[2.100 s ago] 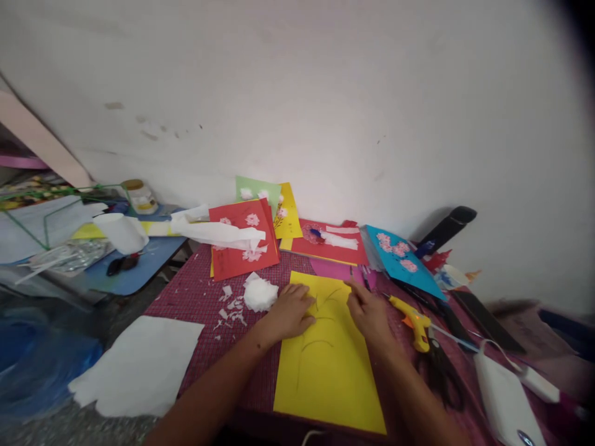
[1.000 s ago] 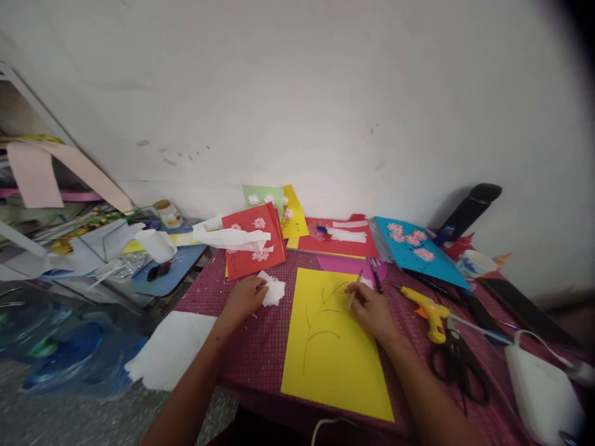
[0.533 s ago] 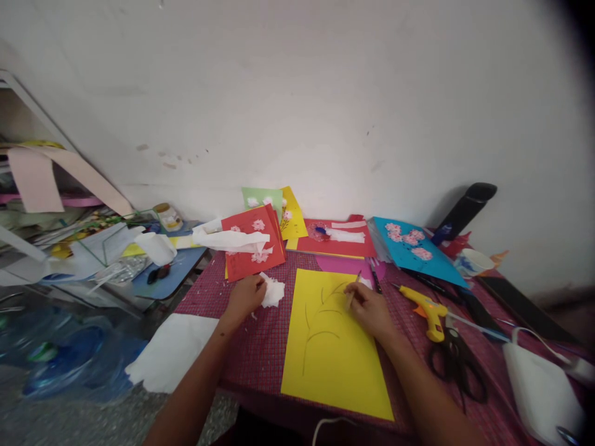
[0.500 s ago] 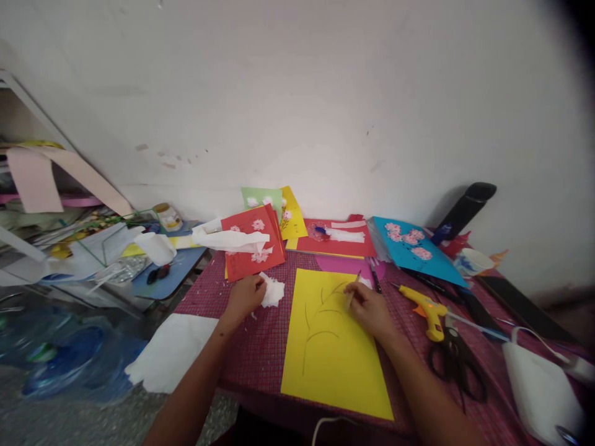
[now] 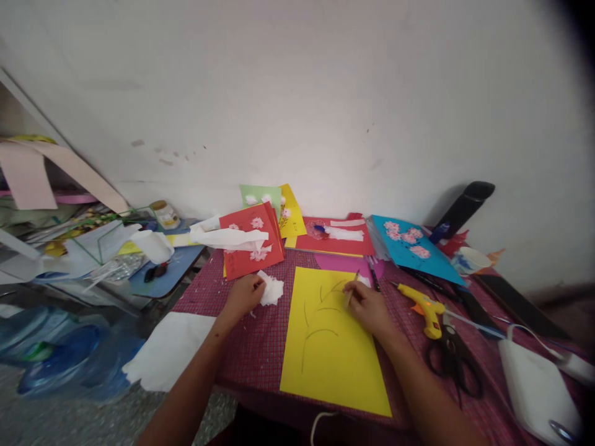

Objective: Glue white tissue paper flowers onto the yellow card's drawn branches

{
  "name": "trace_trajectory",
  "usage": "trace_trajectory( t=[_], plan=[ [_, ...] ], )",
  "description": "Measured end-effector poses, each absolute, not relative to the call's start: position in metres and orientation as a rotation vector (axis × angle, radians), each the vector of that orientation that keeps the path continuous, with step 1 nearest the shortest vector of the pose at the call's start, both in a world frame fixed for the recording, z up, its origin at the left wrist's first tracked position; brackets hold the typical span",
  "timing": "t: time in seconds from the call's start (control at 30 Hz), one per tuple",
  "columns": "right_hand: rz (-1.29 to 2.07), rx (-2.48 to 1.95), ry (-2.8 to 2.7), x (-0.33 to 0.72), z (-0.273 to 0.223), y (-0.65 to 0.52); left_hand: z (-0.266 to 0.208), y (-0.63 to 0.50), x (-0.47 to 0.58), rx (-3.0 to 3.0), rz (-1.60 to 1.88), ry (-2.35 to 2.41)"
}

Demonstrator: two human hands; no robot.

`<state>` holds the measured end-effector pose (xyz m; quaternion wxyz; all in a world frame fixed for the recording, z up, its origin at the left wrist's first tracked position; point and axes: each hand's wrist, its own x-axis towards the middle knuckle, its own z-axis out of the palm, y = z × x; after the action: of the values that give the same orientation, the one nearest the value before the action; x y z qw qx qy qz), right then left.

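A yellow sheet of paper (image 5: 332, 365) with several dark curved lines drawn on it lies in front of me. Over its upper right part, my right hand (image 5: 367, 305) is closed around a slim pencil (image 5: 348, 298), whose upper end sticks out above the fingers. To the left of the sheet, my left hand (image 5: 246, 292) has its fingers pinched at the edge of a crumpled piece of white tissue paper (image 5: 271, 290). That tissue rests on the red checked tablecloth (image 5: 253, 353).
Behind are red cards with paper flowers (image 5: 251, 266) and a blue card (image 5: 418, 251). To the right lie a yellow glue gun (image 5: 432, 313), black scissors (image 5: 455, 365) and a white box-like device (image 5: 534, 384). A white paper sheet (image 5: 170, 350) hangs over the left edge.
The camera view has shifted slightly. Both hands stay in nearly the same place, with the pencil and tissue still held.
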<state>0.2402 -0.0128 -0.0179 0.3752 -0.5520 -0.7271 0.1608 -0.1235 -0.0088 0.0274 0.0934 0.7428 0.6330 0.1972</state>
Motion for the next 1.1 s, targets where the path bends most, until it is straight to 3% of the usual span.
trace_trajectory(
  t=[0.7,1.1],
  plan=[
    [0.406,-1.418,-1.837,0.242,-0.022,-0.012,0.032,-0.018,-0.119,2.494,0.23,1.589],
    [0.394,-1.42,-1.848,0.24,-0.019,-0.012,0.019,0.007,-0.136,2.31,0.573,1.717]
  ],
)
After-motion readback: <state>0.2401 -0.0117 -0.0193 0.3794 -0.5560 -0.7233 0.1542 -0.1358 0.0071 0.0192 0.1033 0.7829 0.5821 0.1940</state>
